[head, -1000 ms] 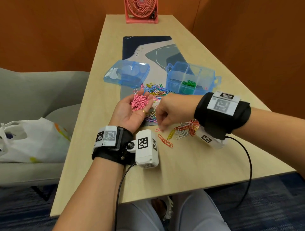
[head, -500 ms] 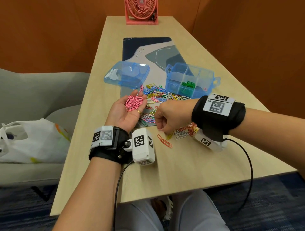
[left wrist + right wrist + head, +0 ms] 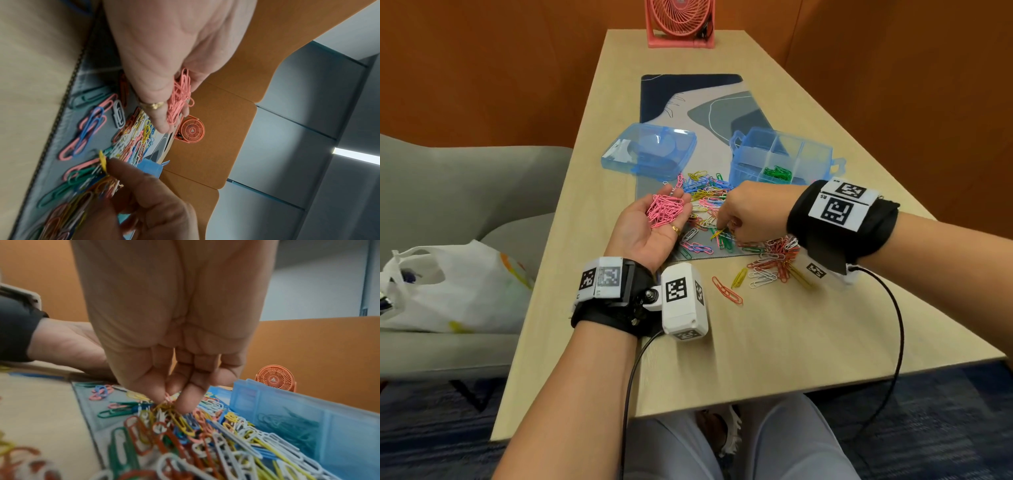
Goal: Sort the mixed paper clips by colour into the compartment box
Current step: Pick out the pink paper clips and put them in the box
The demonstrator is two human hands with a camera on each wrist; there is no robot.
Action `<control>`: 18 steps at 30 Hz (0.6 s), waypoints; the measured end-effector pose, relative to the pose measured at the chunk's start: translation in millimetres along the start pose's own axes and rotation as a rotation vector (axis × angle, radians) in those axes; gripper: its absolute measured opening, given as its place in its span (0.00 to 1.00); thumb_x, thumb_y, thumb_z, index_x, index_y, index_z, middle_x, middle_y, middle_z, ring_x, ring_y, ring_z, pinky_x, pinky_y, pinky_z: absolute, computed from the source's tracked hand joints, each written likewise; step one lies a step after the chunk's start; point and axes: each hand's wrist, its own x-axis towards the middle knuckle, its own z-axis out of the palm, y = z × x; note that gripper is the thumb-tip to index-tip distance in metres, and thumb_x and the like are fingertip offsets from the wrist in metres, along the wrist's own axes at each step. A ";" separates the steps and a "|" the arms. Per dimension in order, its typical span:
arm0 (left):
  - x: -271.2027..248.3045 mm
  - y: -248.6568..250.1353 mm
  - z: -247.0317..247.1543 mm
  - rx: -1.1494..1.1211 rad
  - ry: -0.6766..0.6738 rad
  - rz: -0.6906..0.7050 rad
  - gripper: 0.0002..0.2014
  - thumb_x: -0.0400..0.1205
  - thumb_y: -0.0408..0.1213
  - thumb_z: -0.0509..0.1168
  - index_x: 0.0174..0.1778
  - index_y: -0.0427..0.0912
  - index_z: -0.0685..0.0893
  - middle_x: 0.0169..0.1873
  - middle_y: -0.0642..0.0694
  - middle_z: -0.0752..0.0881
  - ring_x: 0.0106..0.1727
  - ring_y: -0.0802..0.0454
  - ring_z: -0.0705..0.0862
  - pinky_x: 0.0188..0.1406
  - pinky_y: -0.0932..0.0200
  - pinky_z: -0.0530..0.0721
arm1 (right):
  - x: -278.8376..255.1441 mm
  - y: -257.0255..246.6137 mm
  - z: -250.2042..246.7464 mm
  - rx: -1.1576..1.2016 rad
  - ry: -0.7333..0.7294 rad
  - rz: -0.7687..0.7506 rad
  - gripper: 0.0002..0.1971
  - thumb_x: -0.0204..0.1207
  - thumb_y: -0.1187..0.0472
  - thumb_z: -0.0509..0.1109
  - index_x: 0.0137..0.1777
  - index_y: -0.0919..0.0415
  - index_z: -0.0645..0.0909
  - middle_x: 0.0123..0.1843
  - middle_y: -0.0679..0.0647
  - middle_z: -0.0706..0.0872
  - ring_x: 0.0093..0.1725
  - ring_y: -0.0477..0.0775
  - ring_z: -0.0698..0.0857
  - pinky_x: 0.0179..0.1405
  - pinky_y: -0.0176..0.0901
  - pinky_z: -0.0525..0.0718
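Right hand [image 3: 751, 214] has moved up off the bare table edge and onto the mat since a second ago; it was working near the orange clip [image 3: 726, 290] at the front, now its fingertips [image 3: 186, 400] are down in the mixed clip pile [image 3: 709, 202], thumb and forefinger closed together on what looks like a pink clip, tangled among yellow ones. Can't confirm it's free of the neighbours. Left hand [image 3: 654, 226] is palm-up, fingers loosely cupped, carrying the collected pink clips [image 3: 665, 209]; it has drifted slightly up and toward the pile, so the two hands are now just beside each other. My read: pink pass is ongoing, right hand feeds, left hand buffers, and nothing pink has been dropped in the box yet. Compartment box [image 3: 780, 159] sits just beyond the right hand, at the far right of the pile, open, with green clips [image 3: 777, 173] in one front compartment. The other compartments look empty from the head view, though the nearest front one is partly hidden. A second heap [image 3: 774, 257] of orange, white and yellow clips lies under the right wrist. Box lid [image 3: 650, 150] is beyond the left hand. Risk: a snagged pinch drags yellow clips along.
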 end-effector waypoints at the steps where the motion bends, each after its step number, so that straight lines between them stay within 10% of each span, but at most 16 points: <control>1: -0.2 -0.1 0.1 0.003 0.000 0.001 0.15 0.88 0.34 0.50 0.47 0.30 0.80 0.42 0.33 0.83 0.47 0.39 0.83 0.51 0.46 0.83 | -0.7 0.5 -0.3 0.010 0.010 0.006 0.21 0.77 0.67 0.62 0.67 0.54 0.82 0.42 0.45 0.82 0.43 0.47 0.72 0.33 0.31 0.68; 7: 0.5 0.4 -0.3 0.012 -0.003 0.006 0.15 0.87 0.34 0.50 0.47 0.30 0.80 0.41 0.34 0.84 0.46 0.39 0.83 0.51 0.47 0.84 | -1.8 -7.9 -1.2 0.087 -0.016 -0.099 0.21 0.77 0.67 0.62 0.65 0.48 0.84 0.37 0.35 0.75 0.32 0.37 0.72 0.29 0.22 0.65; 12: 0.9 0.7 -1.4 0.026 -0.003 0.010 0.15 0.87 0.34 0.50 0.47 0.31 0.80 0.37 0.34 0.86 0.46 0.39 0.84 0.45 0.48 0.87 | 1.8 -6.7 1.3 0.027 -0.031 -0.048 0.23 0.76 0.70 0.62 0.67 0.49 0.83 0.64 0.48 0.85 0.58 0.52 0.82 0.57 0.41 0.80; 18: 1.1 1.5 -1.7 0.031 -0.003 0.009 0.15 0.87 0.34 0.51 0.47 0.31 0.80 0.38 0.34 0.86 0.46 0.39 0.84 0.45 0.47 0.87 | 2.5 -7.2 0.2 0.093 0.032 0.019 0.20 0.78 0.66 0.63 0.67 0.51 0.82 0.42 0.43 0.81 0.45 0.49 0.79 0.42 0.32 0.75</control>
